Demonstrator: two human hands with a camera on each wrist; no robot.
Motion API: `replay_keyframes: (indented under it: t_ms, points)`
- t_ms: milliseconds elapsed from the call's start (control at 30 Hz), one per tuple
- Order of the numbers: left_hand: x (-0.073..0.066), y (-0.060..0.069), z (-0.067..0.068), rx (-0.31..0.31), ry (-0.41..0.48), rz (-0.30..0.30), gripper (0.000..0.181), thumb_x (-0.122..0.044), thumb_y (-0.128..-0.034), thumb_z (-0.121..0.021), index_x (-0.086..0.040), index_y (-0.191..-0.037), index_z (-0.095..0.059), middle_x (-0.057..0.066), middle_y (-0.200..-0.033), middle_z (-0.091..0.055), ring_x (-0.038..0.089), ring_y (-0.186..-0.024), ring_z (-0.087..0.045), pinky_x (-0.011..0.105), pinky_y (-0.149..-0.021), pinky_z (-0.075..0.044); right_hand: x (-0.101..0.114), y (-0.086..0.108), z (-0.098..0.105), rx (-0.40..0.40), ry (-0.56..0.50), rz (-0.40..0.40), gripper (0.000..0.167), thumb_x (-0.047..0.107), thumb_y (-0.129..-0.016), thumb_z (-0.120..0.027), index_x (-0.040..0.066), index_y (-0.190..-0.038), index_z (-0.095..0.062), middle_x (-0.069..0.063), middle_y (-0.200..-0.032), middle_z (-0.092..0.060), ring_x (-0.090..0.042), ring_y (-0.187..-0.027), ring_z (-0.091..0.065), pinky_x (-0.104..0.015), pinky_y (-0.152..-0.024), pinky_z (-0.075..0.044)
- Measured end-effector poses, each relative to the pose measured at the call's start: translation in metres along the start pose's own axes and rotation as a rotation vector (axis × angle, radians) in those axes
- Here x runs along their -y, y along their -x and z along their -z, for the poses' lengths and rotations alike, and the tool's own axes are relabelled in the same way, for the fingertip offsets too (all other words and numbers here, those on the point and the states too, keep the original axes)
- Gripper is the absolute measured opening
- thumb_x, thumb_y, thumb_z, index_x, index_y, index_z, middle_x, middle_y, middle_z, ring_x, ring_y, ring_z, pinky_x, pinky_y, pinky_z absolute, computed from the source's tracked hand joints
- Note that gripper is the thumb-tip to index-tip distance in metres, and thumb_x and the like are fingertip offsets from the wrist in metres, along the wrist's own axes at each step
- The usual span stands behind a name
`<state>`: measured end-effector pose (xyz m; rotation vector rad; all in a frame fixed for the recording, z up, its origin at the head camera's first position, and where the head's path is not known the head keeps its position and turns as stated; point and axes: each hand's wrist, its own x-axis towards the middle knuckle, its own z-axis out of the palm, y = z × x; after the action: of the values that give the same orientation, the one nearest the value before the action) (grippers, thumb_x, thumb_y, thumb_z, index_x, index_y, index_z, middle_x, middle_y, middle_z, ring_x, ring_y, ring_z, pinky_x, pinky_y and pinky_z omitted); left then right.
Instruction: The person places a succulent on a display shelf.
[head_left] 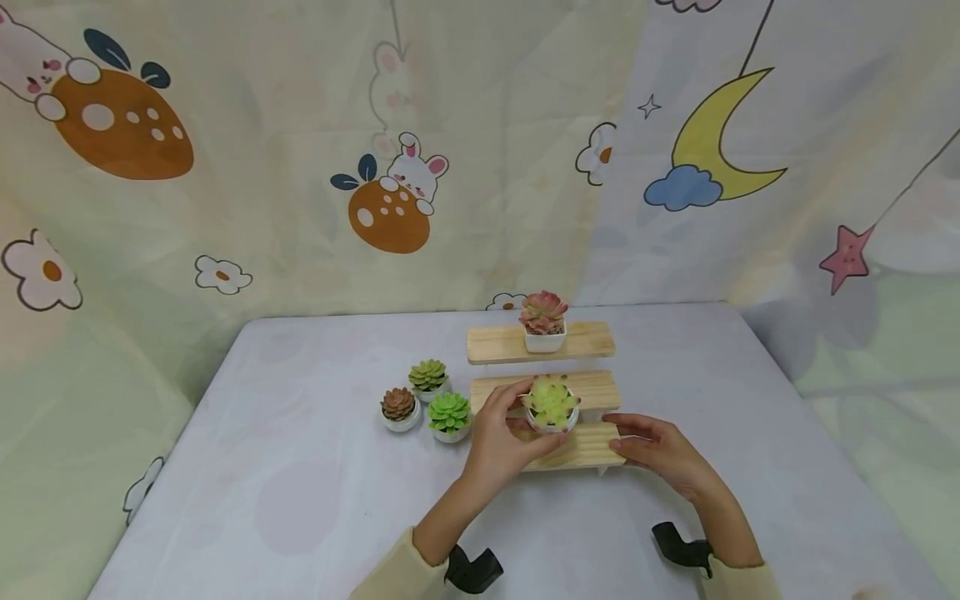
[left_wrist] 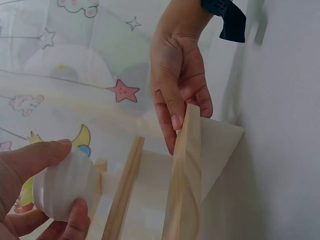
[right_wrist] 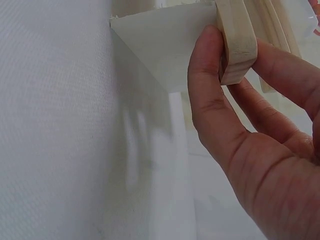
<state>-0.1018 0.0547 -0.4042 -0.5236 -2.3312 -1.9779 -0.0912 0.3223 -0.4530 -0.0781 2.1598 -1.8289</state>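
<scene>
My left hand grips a small potted succulent, yellow-green with reddish tips, over the lower tiers of a three-step wooden stand. Seen from the left wrist, its ribbed white pot sits between thumb and fingers, apart from the planks. At the stand's right side, my right hand pinches the end of the lowest plank; the right wrist view has the thumb on one face of that plank end and fingers on the other. A pink-red succulent in a square white pot stands on the top plank.
Left of the stand, a brown succulent, a dark green one and a bright green one stand close together in white pots. White side supports carry the planks. A printed cloth hangs behind the white table.
</scene>
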Motion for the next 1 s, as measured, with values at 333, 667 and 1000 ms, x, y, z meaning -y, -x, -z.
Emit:
replay_keyframes:
  t_ms: [333, 667, 1000]
  points:
    - [-0.003, -0.019, -0.014, 0.010, -0.026, 0.012, 0.071, -0.015, -0.0730, -0.087, -0.003, -0.134, -0.055, 0.009, -0.118, -0.056, 0.020, -0.104, -0.053, 0.026, -0.086, -0.053, -0.001, 0.000, 0.002, 0.006, 0.011, -0.006, 0.058, 0.012, -0.093, -0.066, -0.014, -0.138, -0.041, -0.020, -0.123, -0.057, -0.010, -0.096, -0.065, -0.030, -0.080, -0.057]
    - [0.000, -0.033, -0.030, 0.042, -0.063, 0.039, 0.069, -0.018, -0.0734, -0.087, -0.003, -0.133, -0.055, 0.007, -0.117, -0.057, 0.014, -0.101, -0.052, 0.020, -0.082, -0.048, 0.001, 0.001, -0.001, 0.001, 0.014, -0.035, 0.058, 0.016, -0.094, -0.066, -0.012, -0.139, -0.042, -0.020, -0.127, -0.055, -0.009, -0.098, -0.063, -0.029, -0.081, -0.056]
    - [0.001, -0.046, -0.042, 0.074, -0.073, 0.000, 0.065, -0.015, -0.0733, -0.087, -0.001, -0.129, -0.056, 0.009, -0.115, -0.057, 0.014, -0.100, -0.056, 0.019, -0.080, -0.049, 0.001, 0.001, 0.000, 0.021, -0.003, -0.010, 0.057, 0.012, -0.096, -0.063, -0.015, -0.139, -0.039, -0.021, -0.126, -0.055, -0.008, -0.096, -0.063, -0.029, -0.081, -0.057]
